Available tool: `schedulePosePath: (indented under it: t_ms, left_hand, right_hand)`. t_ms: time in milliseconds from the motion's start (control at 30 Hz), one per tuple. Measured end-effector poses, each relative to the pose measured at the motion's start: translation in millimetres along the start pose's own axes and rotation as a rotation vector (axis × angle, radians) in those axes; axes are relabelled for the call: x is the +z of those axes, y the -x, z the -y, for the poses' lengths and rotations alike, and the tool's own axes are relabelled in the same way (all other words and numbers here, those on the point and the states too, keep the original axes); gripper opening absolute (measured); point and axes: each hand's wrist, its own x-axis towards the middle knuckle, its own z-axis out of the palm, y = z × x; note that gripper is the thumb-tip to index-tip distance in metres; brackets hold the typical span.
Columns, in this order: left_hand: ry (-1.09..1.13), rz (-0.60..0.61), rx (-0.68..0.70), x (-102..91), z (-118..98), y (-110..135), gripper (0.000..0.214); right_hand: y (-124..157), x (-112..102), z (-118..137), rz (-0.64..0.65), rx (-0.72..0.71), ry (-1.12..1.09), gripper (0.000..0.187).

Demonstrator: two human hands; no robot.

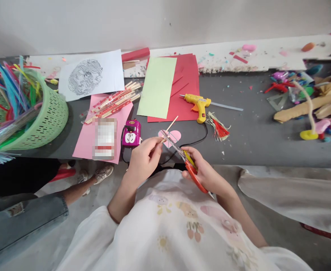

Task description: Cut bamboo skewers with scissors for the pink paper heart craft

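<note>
My left hand (147,158) is closed in a pinch on a thin wooden stick (171,122), which points up and to the right over the table's front edge. My right hand (201,169) is wrapped round scissors with red-orange and yellow handles (192,172). Their blades reach up and left to the stick, just beyond my left fingertips; whether they touch it I cannot tell. Under the blades lies a pink rounded paper shape (175,135), partly covered. A pale pointed tip (211,195) shows below my right hand, and its other end is hidden.
A yellow glue gun (199,103) lies beside a red-and-cream tassel (219,127). Left of my hands are a purple power adapter (131,133), bundled wooden sticks (117,99) and a green basket (51,113). A black cord (193,142) crosses the table. People stand on both sides.
</note>
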Motion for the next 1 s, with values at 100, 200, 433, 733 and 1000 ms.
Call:
schedulePosePath:
  t_ms: [100, 200, 433, 733, 1000]
  left_hand:
    - [0.005, 0.002, -0.003, 0.4, 1, 0, 0.02]
    - [0.013, 0.007, -0.001, 0.6, 1, 0, 0.02]
    - [-0.03, 0.014, -0.006, 1.3, 1, -1, 0.022]
    - [-0.205, 0.032, 0.006, 4.6, 3, -5, 0.028]
    - [-0.115, 0.043, 0.008, 14.3, 3, -12, 0.024]
  right_hand:
    - [0, 0, -1, 0.017, -0.015, -0.03, 0.057]
    - [1, -1, -3, 0.042, -0.019, -0.047, 0.057]
    - [0, 1, -11, 0.02, -0.011, -0.036, 0.058]
    - [0, 11, 0, -0.127, 0.099, 0.094, 0.056]
    - [5, 13, 8, -0.24, 0.174, 0.351, 0.06]
